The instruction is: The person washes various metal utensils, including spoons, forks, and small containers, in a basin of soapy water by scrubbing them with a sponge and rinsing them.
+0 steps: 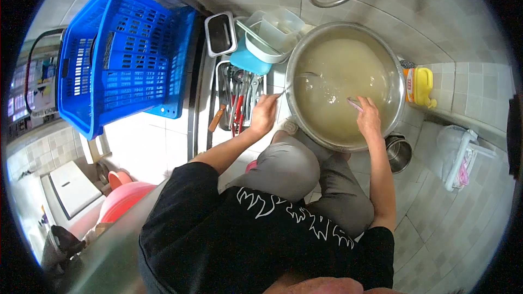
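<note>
A large round metal basin (292, 110) of cloudy, yellowish water (340, 84) stands in front of me. Over its right part, my right hand (369, 117) is closed on a small, pale pinkish thing (355, 104) whose kind I cannot tell. My left hand (264, 115) is closed beside the basin's left rim; a thin, dark tip (280, 95) sticks out of it. Left of that hand, a metal tray (219, 84) holds several utensils, among them red-handled ones (238, 110) and one with a wooden handle (217, 118). Part of a metal utensil (309, 74) breaks the water's surface.
Plastic containers (280, 24), a light blue one (250, 60) and a dark-bottomed metal pan (220, 34) stand behind the tray. A blue crate (131, 54) is at left. Right of the basin are a yellow jug (424, 87), a metal pot (399, 153) and a white rack (460, 160).
</note>
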The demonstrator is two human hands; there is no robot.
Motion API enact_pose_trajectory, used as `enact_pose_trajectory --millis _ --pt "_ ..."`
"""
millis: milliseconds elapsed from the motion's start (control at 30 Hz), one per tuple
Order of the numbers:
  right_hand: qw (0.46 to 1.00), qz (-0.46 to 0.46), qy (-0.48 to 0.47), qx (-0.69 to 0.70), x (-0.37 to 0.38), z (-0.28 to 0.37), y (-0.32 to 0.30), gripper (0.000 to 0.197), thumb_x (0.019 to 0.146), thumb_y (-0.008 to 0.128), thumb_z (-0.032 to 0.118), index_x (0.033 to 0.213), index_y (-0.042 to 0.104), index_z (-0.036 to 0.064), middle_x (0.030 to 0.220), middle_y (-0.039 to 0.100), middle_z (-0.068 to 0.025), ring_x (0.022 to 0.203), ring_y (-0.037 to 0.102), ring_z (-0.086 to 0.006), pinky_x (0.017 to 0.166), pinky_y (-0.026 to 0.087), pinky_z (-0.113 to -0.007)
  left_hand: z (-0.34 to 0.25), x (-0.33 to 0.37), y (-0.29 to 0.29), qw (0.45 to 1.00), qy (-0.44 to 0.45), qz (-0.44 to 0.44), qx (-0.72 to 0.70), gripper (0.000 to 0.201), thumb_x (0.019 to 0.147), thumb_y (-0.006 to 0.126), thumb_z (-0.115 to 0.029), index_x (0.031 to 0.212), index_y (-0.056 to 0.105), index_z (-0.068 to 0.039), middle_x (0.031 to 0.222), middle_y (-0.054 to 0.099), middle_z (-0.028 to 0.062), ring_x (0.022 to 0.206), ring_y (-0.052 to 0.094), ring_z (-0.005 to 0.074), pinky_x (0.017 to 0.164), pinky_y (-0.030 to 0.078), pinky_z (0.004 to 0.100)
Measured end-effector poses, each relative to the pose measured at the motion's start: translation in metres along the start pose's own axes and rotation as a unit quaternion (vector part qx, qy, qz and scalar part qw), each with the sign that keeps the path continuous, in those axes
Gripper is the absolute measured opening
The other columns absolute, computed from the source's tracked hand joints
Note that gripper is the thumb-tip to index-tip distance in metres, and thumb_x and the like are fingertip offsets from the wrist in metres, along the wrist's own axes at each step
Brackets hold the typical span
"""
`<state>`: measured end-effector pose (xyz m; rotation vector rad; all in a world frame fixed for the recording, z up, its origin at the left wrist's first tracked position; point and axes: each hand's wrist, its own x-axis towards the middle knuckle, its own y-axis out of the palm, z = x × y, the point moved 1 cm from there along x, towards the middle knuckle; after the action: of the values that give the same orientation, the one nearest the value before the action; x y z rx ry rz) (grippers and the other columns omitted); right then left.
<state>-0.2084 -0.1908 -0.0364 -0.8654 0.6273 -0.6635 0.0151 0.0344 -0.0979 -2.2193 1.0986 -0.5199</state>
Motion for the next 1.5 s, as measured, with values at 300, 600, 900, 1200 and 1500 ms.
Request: enact_pose_trajectory --millis 300,600,900,1200,1500 --pt "0.999 0.045 -0.025 -0.007 -0.001 0.006 0.026 0.038 0.078 0.045 -0.005 0.113 0.055 0.0064 0.111 0.053 -0.0199 0.099 0.052 -0.0381 0.084 0.044 -0.042 0.123 -0.106 -0.042 0.959 -0.271 -0.084 -0.02 0.013 0.085 0.053 -0.009 0.094 0.056 -0.001 0.078 0.057 0.0176 0.07 0.057 0.034 0.065 0.046 0.0389" --pt "0.996 0.084 0.012 0.003 -0.001 0.017 0.029 0.038 0.078 0.046 -0.002 0.114 0.054 0.0079 0.112 0.054 -0.0159 0.1 0.053 -0.036 0.086 0.043 -0.042 0.201 -0.062 -0.013 0.895 -0.425 -0.133 -0.022 0.026 0.083 0.053 -0.018 0.098 0.061 0.001 0.084 0.063 0.0217 0.08 0.061 0.0346 0.074 0.048 0.0393" --pt "0.995 0.067 0.065 0.03 -0.008 -0.03 0.031 0.036 0.078 0.045 -0.002 0.11 0.056 0.0088 0.109 0.057 -0.0143 0.1 0.054 -0.0354 0.085 0.044 -0.04 0.09 -0.013 -0.01 0.954 -0.183 -0.069 0.225 0.043 0.077 0.055 -0.014 0.119 0.049 -0.008 0.119 0.044 0.0214 0.105 0.046 0.0397 0.088 0.039 0.0453" --pt "0.976 -0.033 0.216 0.0 -0.01 -0.095 0.051 0.033 0.081 0.047 0.01 0.111 0.054 0.0017 0.102 0.058 -0.0239 0.096 0.055 -0.04 0.082 0.043 -0.044 -0.034 0.097 0.07 0.972 0.171 0.158 -0.012 0.048 0.074 0.057 -0.002 0.121 0.045 -0.004 0.121 0.041 0.0219 0.105 0.047 0.0393 0.087 0.044 0.0408" --pt "0.918 -0.046 0.33 0.216 -0.051 -0.172 0.084 0.025 0.089 0.046 0.017 0.11 0.051 0.0033 0.079 0.06 -0.0144 0.056 0.062 -0.019 0.043 0.047 -0.028 -0.024 0.204 0.212 0.894 -0.037 0.368 0.253 0.077 0.075 0.064 -0.029 0.14 0.023 -0.019 0.144 0.02 0.0119 0.129 0.029 0.0305 0.099 0.034 0.0484"
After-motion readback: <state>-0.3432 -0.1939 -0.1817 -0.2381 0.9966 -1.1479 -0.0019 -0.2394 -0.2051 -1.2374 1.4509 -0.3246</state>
